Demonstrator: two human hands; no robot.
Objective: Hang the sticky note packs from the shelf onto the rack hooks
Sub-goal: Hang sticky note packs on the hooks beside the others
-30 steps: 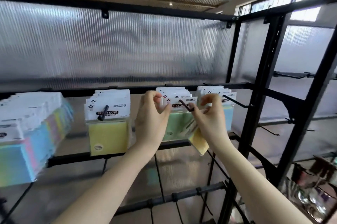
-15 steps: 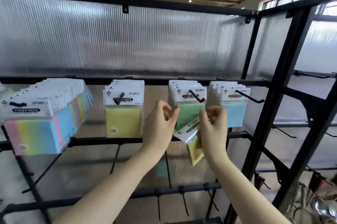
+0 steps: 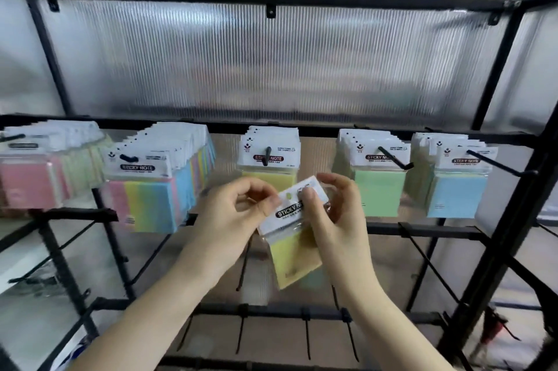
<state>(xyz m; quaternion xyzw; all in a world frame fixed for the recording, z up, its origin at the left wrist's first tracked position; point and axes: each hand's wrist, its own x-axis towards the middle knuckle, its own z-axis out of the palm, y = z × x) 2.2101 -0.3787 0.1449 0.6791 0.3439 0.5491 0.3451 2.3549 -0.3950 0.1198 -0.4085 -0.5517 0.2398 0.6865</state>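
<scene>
A yellow sticky note pack [image 3: 294, 253] with a white header card is held tilted in front of the rack, below the hooks. My left hand [image 3: 238, 219] pinches the header's left edge. My right hand [image 3: 335, 219] pinches the header's right side with thumb and fingers. Just behind and above the hands, a hook [image 3: 266, 155] carries a row of yellow packs [image 3: 270, 156]. To the right hang green packs [image 3: 377, 177] and blue packs [image 3: 456, 186], each on its own hook.
Rainbow-striped packs [image 3: 151, 186] and pink packs [image 3: 33, 180] hang thickly at the left. Black rack bars [image 3: 422, 230] cross below, with several bare hooks on the lower rail [image 3: 305, 314]. A black upright post [image 3: 507, 219] stands at the right. A ribbed translucent panel backs the rack.
Both hands have come down and left from the green packs' hook, carrying the yellow pack. The view has swung left, showing more packs on that side.
</scene>
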